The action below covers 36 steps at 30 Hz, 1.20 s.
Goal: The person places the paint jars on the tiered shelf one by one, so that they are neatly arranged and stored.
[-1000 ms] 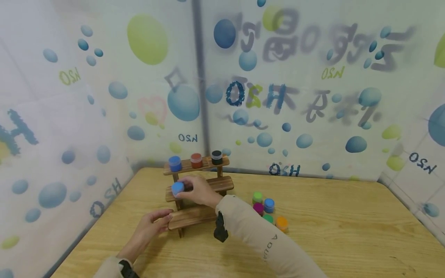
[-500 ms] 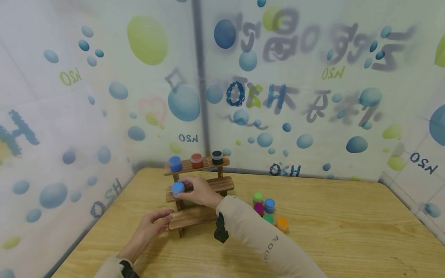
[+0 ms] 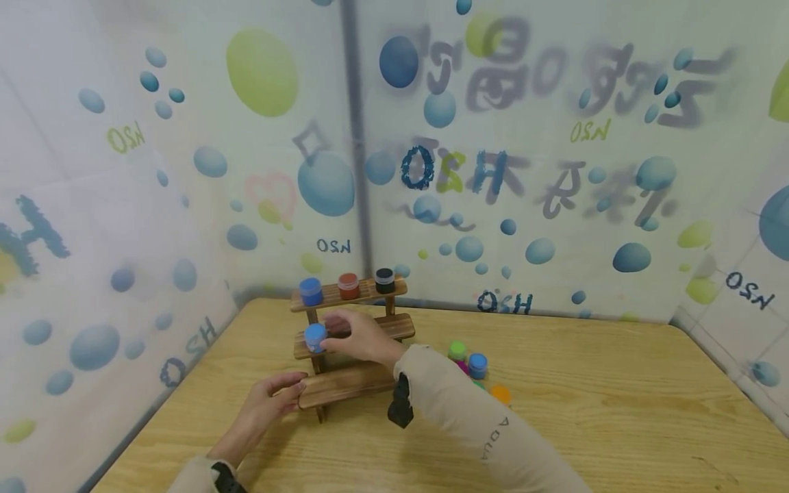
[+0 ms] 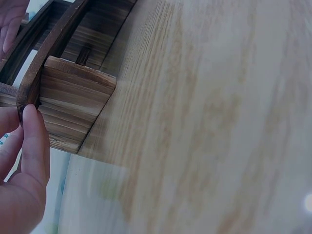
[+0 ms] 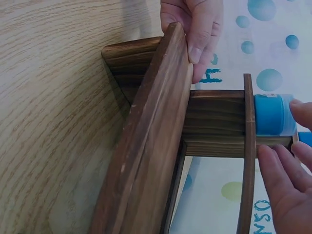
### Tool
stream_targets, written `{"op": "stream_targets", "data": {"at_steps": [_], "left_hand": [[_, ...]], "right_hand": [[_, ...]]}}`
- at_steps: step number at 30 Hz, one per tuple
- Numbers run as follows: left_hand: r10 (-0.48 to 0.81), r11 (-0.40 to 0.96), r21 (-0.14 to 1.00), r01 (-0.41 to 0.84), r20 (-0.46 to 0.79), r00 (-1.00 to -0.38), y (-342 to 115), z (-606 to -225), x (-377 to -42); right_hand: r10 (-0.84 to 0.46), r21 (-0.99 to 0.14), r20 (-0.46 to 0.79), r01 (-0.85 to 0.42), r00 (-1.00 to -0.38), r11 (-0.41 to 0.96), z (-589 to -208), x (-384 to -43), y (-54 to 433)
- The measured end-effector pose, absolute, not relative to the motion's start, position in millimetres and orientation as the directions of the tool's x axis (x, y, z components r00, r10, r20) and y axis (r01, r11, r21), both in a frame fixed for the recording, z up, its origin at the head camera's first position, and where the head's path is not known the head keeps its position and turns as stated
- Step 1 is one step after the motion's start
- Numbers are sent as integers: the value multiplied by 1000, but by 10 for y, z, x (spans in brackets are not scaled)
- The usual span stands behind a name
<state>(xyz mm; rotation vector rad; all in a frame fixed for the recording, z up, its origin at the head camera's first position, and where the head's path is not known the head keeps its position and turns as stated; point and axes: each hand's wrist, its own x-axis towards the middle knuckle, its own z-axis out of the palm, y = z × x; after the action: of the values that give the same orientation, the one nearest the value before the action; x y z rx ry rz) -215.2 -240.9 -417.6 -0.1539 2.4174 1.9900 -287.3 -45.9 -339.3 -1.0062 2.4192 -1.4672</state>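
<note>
A three-tier wooden display stand (image 3: 345, 385) stands on the table. My left hand (image 3: 268, 400) pinches the left end of its lowest shelf between thumb and fingers; the left wrist view shows these fingertips (image 4: 31, 114) at the shelf's edge. On the middle shelf's left end sits a small blue paint jar (image 3: 316, 337), upright. Beside it is my right hand (image 3: 364, 337), its fingers spread loosely around the right side. In the right wrist view, one fingertip is right at the lid of the blue jar (image 5: 270, 115), while the other fingers (image 5: 275, 170) stand apart from it.
Along the top shelf stand a blue jar (image 3: 311, 292), a red jar (image 3: 348, 286) and a black jar (image 3: 385, 280). Several more, including a lime green jar (image 3: 457, 350) and an orange jar (image 3: 501, 394), are on the table (image 3: 616, 397) behind the right sleeve. A patterned curtain (image 3: 542, 274) hangs behind.
My right hand has loosened from the blue jar and shifted slightly right, showing more of the jar. The jar remains on the middle shelf, and my left hand keeps its grip.
</note>
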Motion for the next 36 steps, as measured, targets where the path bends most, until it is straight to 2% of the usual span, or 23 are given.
{"op": "stream_targets", "data": {"at_steps": [14,21,26,36], "left_hand": [[-76,192,978,-83,-69,-995,-2407,-4180,-2143],[-78,189,978,-87,-73,-994,-2398,-4169,-2144],[-76,182,979,-86,-74,-994,-2393,-4163,-2149],[-74,195,976,-94,-80,-994,-2403,-4178,-2149]], "right_hand": [[-636,-829,268,-509,-723,230,-3149,-2639,-211],[-664,-800,273,-547,-696,244,-3338,-2764,-65],[-685,-782,286,-576,-670,237,-3386,-2724,113],[-683,-768,288,-588,-671,254,-3454,-2652,484]]}}
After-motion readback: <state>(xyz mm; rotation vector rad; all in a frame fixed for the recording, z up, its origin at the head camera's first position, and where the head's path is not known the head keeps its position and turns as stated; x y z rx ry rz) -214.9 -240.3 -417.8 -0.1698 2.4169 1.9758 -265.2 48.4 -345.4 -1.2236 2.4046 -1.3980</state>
